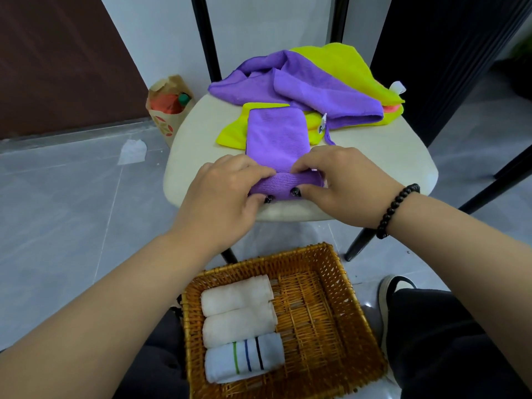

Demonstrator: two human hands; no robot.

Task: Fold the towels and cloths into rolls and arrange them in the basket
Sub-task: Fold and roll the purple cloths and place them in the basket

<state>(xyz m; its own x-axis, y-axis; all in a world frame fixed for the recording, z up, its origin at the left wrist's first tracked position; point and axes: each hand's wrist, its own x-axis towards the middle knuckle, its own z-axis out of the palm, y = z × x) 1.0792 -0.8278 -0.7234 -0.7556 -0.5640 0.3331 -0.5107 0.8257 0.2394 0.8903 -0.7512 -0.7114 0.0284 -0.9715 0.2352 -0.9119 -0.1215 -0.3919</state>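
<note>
A purple cloth [275,133], partly rolled at its near end, is laid flat near the chair's [374,156] front edge. Three rolls [239,321], two white and one striped, are lined along the basket's [339,283] left side.

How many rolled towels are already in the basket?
3, in a column along the left side of the basket: a white roll farthest, another white roll in the middle, a striped roll nearest. None seems hidden.
</note>
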